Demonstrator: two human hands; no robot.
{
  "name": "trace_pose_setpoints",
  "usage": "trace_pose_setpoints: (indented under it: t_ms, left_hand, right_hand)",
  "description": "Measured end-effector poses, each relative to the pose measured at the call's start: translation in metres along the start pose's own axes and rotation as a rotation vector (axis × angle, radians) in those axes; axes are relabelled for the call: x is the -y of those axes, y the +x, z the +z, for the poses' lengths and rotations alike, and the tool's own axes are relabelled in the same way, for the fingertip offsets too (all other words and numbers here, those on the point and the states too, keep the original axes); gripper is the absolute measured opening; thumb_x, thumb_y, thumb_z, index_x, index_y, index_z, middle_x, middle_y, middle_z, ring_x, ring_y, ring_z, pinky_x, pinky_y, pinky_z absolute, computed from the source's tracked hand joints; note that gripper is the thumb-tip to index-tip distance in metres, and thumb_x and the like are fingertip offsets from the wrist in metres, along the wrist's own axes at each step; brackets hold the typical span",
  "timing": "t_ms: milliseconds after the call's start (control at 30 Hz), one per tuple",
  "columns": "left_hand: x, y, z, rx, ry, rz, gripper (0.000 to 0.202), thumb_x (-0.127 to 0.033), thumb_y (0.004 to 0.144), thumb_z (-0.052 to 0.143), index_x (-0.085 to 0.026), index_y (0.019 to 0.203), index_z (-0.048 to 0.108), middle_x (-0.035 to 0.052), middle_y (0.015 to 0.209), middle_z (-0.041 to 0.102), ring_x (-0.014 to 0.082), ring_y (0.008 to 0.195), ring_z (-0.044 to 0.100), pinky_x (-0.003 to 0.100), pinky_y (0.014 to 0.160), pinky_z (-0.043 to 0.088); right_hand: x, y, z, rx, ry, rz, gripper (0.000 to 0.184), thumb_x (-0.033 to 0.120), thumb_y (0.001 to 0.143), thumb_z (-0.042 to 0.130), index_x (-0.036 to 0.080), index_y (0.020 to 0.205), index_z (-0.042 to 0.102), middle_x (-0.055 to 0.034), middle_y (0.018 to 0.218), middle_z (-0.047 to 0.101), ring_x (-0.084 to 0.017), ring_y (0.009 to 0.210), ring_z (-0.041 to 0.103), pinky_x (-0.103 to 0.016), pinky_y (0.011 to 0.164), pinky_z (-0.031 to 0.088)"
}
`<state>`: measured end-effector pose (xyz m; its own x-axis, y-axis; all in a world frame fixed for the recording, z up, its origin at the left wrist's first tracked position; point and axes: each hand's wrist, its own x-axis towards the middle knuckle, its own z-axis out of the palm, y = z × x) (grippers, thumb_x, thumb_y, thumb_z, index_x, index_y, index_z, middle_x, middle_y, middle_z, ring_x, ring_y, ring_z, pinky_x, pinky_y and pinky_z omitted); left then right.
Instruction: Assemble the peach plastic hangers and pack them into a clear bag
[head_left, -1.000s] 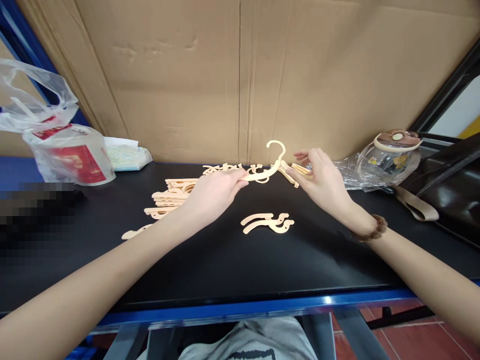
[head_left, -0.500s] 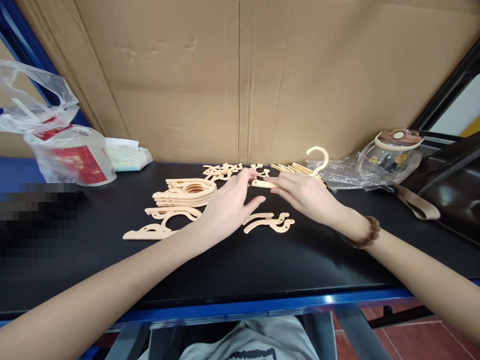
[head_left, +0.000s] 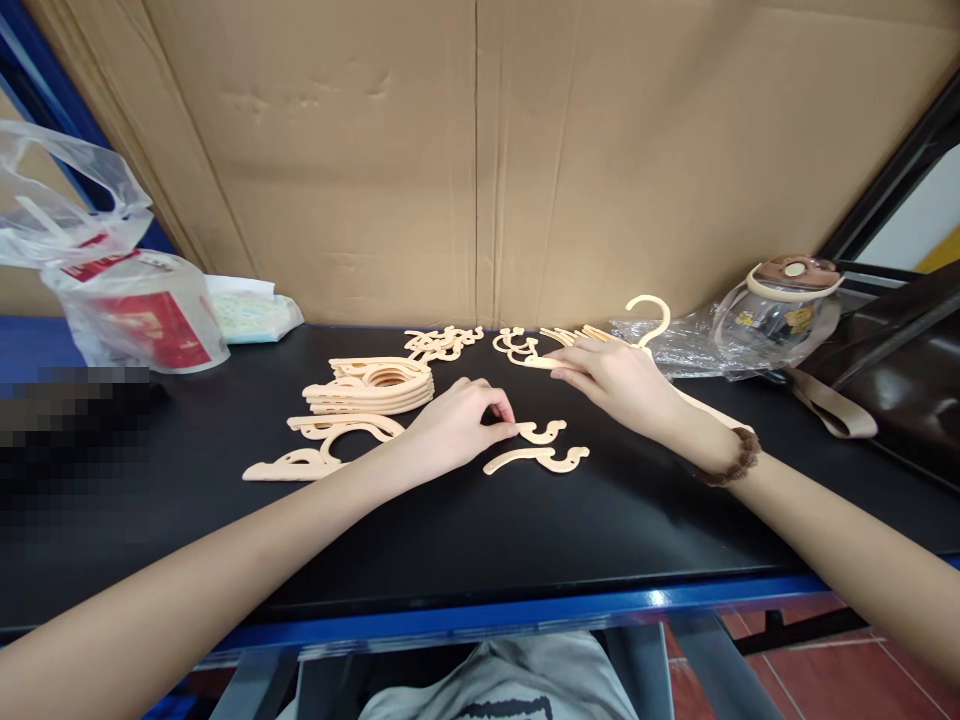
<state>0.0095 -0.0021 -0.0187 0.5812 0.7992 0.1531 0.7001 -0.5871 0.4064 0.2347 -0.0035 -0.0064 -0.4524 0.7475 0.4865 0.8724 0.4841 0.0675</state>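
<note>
My left hand (head_left: 457, 425) pinches the near end of a cream plastic hanger piece with a curled end (head_left: 544, 433) between thumb and fingertips, low over the black table. A similar curled piece (head_left: 536, 458) lies just in front of it. My right hand (head_left: 619, 385) is closed over the middle of a cream clothes hanger (head_left: 651, 315). The hanger's hook stands up behind the knuckles, one end pokes out left of the fingers, and the other slopes right beside the wrist. My fingers hide its centre.
Left of my left hand sit a stack of cream hanger frames (head_left: 367, 390) and another frame (head_left: 289, 468). Small curled pieces (head_left: 442, 343) lie at the back. A bagged tub (head_left: 161, 320), a tissue pack (head_left: 255, 312), clear plastic wrap (head_left: 675, 345) and a bottle (head_left: 780, 310) stand along the sides.
My left hand has come away from the hanger, moved down towards me and pinched a curled piece. My right hand with the hanger has shifted slightly right.
</note>
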Motion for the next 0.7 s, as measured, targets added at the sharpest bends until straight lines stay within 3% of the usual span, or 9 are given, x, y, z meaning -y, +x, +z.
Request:
trace_pose_setpoints:
  t_ms: [100, 167, 267, 333, 467, 700]
  left_hand:
    - [0.001, -0.002, -0.004, -0.066, 0.135, -0.042, 0.013, -0.024, 0.088, 0.053, -0.019, 0.092, 0.064, 0.0049, 0.099, 0.063, 0.0245, 0.102, 0.052, 0.037, 0.084, 0.042]
    - [0.002, -0.002, -0.005, -0.113, 0.189, -0.006, 0.020, -0.019, 0.089, 0.050, -0.017, 0.105, 0.061, 0.0061, 0.108, 0.062, 0.0242, 0.107, 0.050, 0.038, 0.090, 0.040]
    - [0.003, -0.001, 0.000, -0.102, 0.182, 0.111, 0.026, -0.033, 0.091, 0.051, -0.018, 0.112, 0.059, 0.0057, 0.113, 0.060, 0.0241, 0.111, 0.049, 0.038, 0.094, 0.040]
    - [0.004, 0.000, 0.004, -0.068, 0.166, 0.145, 0.025, -0.038, 0.091, 0.052, -0.018, 0.104, 0.060, 0.0050, 0.107, 0.061, 0.0234, 0.106, 0.051, 0.037, 0.090, 0.041]
    - [0.002, 0.001, 0.008, -0.065, 0.141, 0.153, 0.017, -0.033, 0.094, 0.047, -0.018, 0.088, 0.055, 0.0031, 0.093, 0.061, 0.0207, 0.091, 0.055, 0.033, 0.078, 0.043]
    - [-0.010, -0.003, -0.005, -0.240, 0.009, -0.007, 0.022, -0.034, 0.099, 0.028, -0.022, 0.094, 0.046, -0.0024, 0.068, 0.056, 0.0167, 0.059, 0.054, 0.028, 0.056, 0.036]
  right_hand:
    - [-0.003, -0.001, 0.003, 0.049, 0.016, 0.011, 0.027, 0.032, 0.097, 0.045, 0.023, 0.110, 0.066, -0.0065, 0.100, 0.070, -0.022, 0.091, 0.065, -0.032, 0.071, 0.044]
    - [-0.004, -0.001, 0.004, 0.075, 0.037, 0.010, 0.027, 0.033, 0.097, 0.045, 0.023, 0.111, 0.066, -0.0065, 0.100, 0.071, -0.022, 0.089, 0.065, -0.031, 0.070, 0.044]
    - [-0.002, -0.002, 0.004, 0.109, 0.067, -0.019, 0.028, 0.034, 0.097, 0.045, 0.021, 0.109, 0.066, -0.0066, 0.097, 0.071, -0.022, 0.086, 0.066, -0.031, 0.071, 0.044]
    - [0.000, -0.002, 0.003, 0.132, 0.087, -0.036, 0.027, 0.034, 0.097, 0.045, 0.021, 0.107, 0.067, -0.0059, 0.096, 0.071, -0.021, 0.087, 0.065, -0.031, 0.072, 0.043]
    - [0.005, -0.001, 0.000, 0.147, 0.072, -0.030, 0.027, 0.034, 0.097, 0.044, 0.021, 0.102, 0.067, -0.0052, 0.094, 0.071, -0.021, 0.087, 0.065, -0.029, 0.069, 0.041]
    - [0.009, -0.001, -0.006, 0.001, 0.031, 0.040, 0.034, 0.044, 0.095, 0.046, 0.019, 0.078, 0.062, -0.0053, 0.074, 0.067, -0.018, 0.066, 0.058, -0.029, 0.058, 0.032]
